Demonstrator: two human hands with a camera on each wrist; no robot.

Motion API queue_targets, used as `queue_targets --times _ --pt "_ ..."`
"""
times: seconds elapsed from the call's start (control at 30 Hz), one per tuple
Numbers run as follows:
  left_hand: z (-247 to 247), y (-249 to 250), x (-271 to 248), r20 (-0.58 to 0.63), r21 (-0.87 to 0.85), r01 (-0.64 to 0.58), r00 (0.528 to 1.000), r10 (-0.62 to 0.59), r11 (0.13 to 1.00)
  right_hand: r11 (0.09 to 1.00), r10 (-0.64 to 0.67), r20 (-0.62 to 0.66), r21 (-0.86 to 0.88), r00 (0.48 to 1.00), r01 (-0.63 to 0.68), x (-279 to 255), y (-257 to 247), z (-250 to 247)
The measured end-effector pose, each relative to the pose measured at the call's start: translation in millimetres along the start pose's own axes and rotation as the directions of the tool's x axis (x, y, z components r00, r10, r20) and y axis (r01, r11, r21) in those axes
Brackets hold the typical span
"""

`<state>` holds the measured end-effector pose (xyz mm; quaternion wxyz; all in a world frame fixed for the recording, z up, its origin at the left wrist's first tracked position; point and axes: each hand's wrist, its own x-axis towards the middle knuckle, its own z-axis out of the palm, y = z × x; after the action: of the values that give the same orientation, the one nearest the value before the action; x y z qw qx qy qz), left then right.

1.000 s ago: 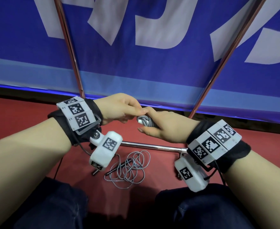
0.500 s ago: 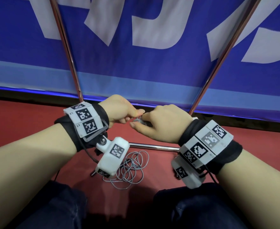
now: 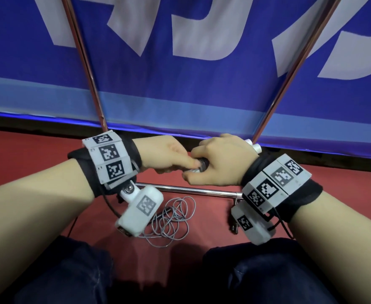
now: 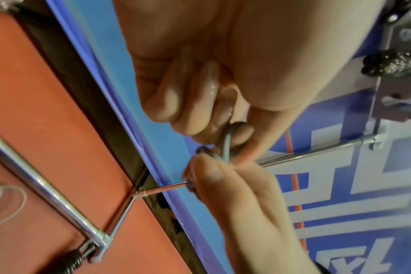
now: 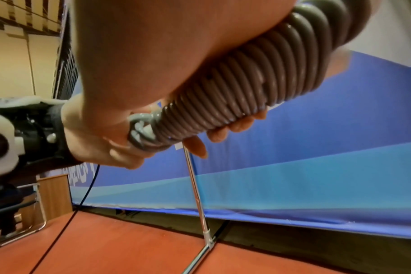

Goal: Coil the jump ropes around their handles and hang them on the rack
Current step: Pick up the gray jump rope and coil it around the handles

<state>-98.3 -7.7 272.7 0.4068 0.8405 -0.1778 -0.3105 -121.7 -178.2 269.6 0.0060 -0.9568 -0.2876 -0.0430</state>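
Observation:
My right hand (image 3: 219,163) grips a jump rope bundle (image 5: 251,89), its grey cord wound in tight turns round the handles; white handle ends (image 3: 253,145) stick out past the wrist. My left hand (image 3: 169,156) meets it from the left and pinches the loose end of the grey cord (image 4: 226,146) at the bundle's tip (image 3: 199,166). A second grey jump rope (image 3: 171,218) lies in a loose tangle on the red floor below the hands. The rack's chrome uprights (image 3: 81,62) rise behind; its base bar (image 3: 186,189) runs under my hands.
A blue banner (image 3: 180,84) with white lettering stands right behind the rack. My knees in dark trousers (image 3: 70,270) fill the bottom of the head view. A wooden box (image 5: 54,196) and a chrome frame (image 5: 19,235) sit off to the left in the right wrist view.
Both hands have risen slightly and stayed joined. The right hand has rolled over the bundle so its white handle ends now show; the left fingers have pressed closer to the bundle's tip.

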Motion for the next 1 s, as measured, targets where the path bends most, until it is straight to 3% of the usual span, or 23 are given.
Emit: queue_targets --times 0.17,0.27,0.33,0.43,0.53,0.57,0.67,0.87,1.0 --pt "-1.9 0.9 1.6 -0.248 -0.387 -0.075 0.968 -0.025 0.919 0.975 0.15 0.126 0.146 0.981 -0.168 3.7 -1.5 1.2" --pt "-4.6 5.2 2.4 -0.322 -0.474 -0.114 0.945 -0.052 0.873 0.937 0.183 0.198 0.262 0.963 -0.232 5.5 -6.4 1.1" --pt "-9.1 5.6 2.0 -0.25 -0.401 -0.042 0.966 -0.065 0.915 0.956 0.17 0.207 0.201 0.963 -0.212 4.4 -8.5 0.2" --pt "-9.2 8.4 -2.0 -0.06 -0.158 0.131 0.988 -0.142 0.979 0.994 0.108 0.156 -0.006 0.982 -0.109 3.4 -5.2 2.8" --pt "-3.2 12.1 -4.1 -0.01 0.229 0.217 0.975 -0.221 0.949 0.995 0.064 0.173 -0.083 0.983 -0.051 4.9 0.1 5.8" --pt "-1.7 12.2 -3.1 -0.012 0.255 0.228 0.973 -0.232 0.94 0.995 0.062 0.195 -0.084 0.979 -0.047 5.2 0.9 6.6" --pt "-2.7 7.0 3.1 0.038 0.007 0.281 0.959 -0.281 0.96 0.997 0.081 0.225 -0.032 0.971 -0.076 5.6 -6.4 10.8" --pt "-10.3 5.0 6.5 0.07 -0.336 0.384 0.921 -0.384 0.86 0.994 0.097 0.185 0.022 0.978 -0.103 8.4 -23.4 13.9" --pt "-8.7 3.8 8.5 0.054 -0.632 0.332 0.92 -0.387 0.7 0.956 0.208 0.281 0.145 0.937 -0.255 8.7 -24.1 14.7"
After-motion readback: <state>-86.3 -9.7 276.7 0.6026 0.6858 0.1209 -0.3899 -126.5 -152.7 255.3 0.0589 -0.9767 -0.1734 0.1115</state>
